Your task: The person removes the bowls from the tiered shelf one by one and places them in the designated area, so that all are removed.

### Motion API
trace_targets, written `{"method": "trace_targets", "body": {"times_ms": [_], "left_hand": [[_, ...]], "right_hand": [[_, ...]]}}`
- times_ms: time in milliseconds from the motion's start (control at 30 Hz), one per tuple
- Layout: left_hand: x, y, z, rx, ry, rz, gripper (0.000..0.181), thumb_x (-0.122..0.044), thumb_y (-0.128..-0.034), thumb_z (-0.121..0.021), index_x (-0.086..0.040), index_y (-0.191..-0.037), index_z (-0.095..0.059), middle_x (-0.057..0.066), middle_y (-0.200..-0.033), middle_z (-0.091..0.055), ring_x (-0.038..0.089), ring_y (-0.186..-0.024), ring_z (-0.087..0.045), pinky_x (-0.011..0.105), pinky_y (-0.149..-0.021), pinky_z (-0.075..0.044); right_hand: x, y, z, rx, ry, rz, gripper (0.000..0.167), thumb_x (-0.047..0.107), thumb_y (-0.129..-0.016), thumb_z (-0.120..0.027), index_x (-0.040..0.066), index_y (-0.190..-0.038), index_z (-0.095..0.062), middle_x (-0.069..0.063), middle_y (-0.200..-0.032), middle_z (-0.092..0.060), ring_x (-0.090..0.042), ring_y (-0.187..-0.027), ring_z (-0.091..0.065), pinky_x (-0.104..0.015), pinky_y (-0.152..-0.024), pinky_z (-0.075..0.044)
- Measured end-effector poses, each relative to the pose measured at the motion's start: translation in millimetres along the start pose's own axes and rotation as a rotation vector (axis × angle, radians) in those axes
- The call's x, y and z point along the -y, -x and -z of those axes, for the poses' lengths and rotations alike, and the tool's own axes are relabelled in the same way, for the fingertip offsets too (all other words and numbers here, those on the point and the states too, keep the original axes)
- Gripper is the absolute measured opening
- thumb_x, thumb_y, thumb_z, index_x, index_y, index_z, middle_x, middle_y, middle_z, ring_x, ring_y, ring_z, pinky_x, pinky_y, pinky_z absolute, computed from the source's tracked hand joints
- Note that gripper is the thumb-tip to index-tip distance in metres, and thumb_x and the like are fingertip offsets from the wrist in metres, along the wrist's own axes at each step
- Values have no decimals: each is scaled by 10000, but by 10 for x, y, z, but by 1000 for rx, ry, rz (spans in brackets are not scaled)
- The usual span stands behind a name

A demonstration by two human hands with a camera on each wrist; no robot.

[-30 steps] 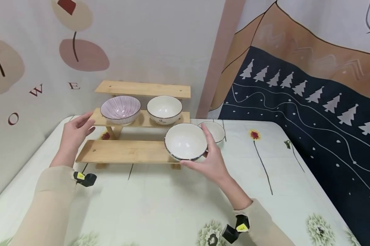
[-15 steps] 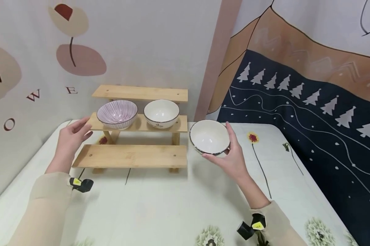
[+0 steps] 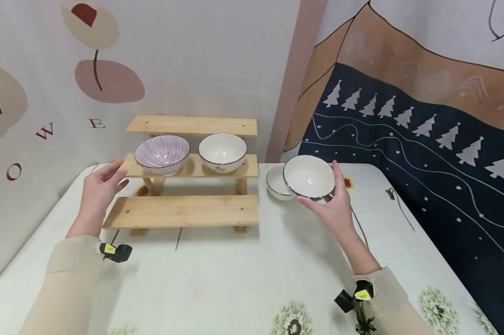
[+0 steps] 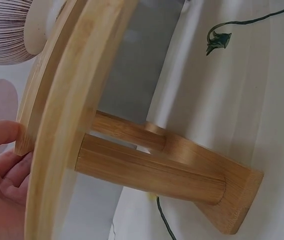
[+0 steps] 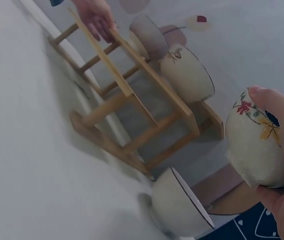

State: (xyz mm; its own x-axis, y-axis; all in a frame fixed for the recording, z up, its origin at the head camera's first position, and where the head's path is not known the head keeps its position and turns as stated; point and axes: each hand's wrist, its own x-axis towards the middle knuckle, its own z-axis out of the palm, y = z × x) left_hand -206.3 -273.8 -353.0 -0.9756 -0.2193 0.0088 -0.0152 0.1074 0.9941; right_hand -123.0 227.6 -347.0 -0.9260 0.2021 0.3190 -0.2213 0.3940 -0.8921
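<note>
My right hand [image 3: 338, 210] grips a white bowl [image 3: 308, 176] by its right side, in the air above the table. In the right wrist view this bowl [image 5: 255, 142] shows painted flowers on its outside. Just left of it in the head view, a second white bowl [image 3: 275, 182] stands on the table, partly covered by the held one. My left hand [image 3: 100, 191] holds the left end of the middle board of a wooden tiered shelf [image 3: 185, 210]; the left wrist view shows fingers [image 4: 4, 134] against the board's end.
On the middle board sit a purple-striped bowl [image 3: 163, 156] and a white bowl [image 3: 222, 153] with a dark rim. The shelf's top board [image 3: 191, 125] stands close to the back wall. A floral cloth [image 3: 218, 279] covers the table.
My right hand has carried the white bowl rightward, from in front of the shelf's lower board to beside and over the bowl on the table. The left hand stays at the shelf.
</note>
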Motion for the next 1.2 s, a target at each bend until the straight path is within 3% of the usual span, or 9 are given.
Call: {"method": "trace_targets", "body": {"times_ms": [67,233,300,367,567,867,1200], "left_hand": [[5,6,-1,-7,-7,11,602,-254,-1001,-600,-29,-1516,-385,169,-1604,-316,-122,-1011,-596,10,-799,-543],[0,16,0,-9,29,10,603,-243,-1001,-601,-37,-1522,-379,155,-1613,-317,-95,-1044,-595,13,-806,-545],[-1,15,-5,-5,40,6,610,-250,-998,-605,-43,-1525,-377,144,-1614,-323,-77,-1071,-594,16,-814,-546],[-1,17,-8,-4,44,4,616,-261,-996,-607,-49,-1527,-377,138,-1615,-328,-56,-1115,-589,16,-817,-544],[12,21,-7,-11,61,13,616,-251,-1000,-598,-34,-1528,-365,158,-1616,-316,-31,-1156,-588,26,-828,-545],[-1,5,-29,-3,80,5,618,-227,-1004,-594,-21,-1532,-347,177,-1615,-303,-58,-1116,-592,38,-847,-538],[7,9,-33,1,9,31,613,-262,-1022,-556,-49,-1548,-323,197,-1624,-271,121,-1391,-488,50,-864,-522]], "right_hand": [[-34,-31,30,-14,16,-1,1137,91,-752,-864,181,-1612,-125,-45,-1637,-276,-257,-1410,-419,-429,-1139,-491],[-107,-93,86,-49,46,-5,1131,114,-764,-857,176,-1613,-113,-18,-1629,-302,-231,-1396,-439,-80,-987,-492],[-136,-110,99,-63,45,-9,1127,116,-766,-855,178,-1613,-114,-12,-1631,-304,-219,-1398,-432,-34,-927,-457],[-167,-127,109,-73,38,-15,1125,118,-768,-854,179,-1613,-114,-10,-1634,-299,-208,-1410,-417,-88,-988,-478],[-248,-169,126,-98,1,-41,1128,103,-769,-851,175,-1613,-107,-32,-1631,-301,-194,-1424,-399,-418,-1175,-462],[-362,-203,120,-124,-75,-93,1139,78,-778,-841,164,-1616,-74,-43,-1664,-205,-211,-1467,-349,-418,-1216,-405],[-521,-250,137,-164,-11,-136,1148,168,-771,-856,167,-1616,-79,-43,-1680,-156,-207,-1502,-284,-450,-1239,-370]]}}
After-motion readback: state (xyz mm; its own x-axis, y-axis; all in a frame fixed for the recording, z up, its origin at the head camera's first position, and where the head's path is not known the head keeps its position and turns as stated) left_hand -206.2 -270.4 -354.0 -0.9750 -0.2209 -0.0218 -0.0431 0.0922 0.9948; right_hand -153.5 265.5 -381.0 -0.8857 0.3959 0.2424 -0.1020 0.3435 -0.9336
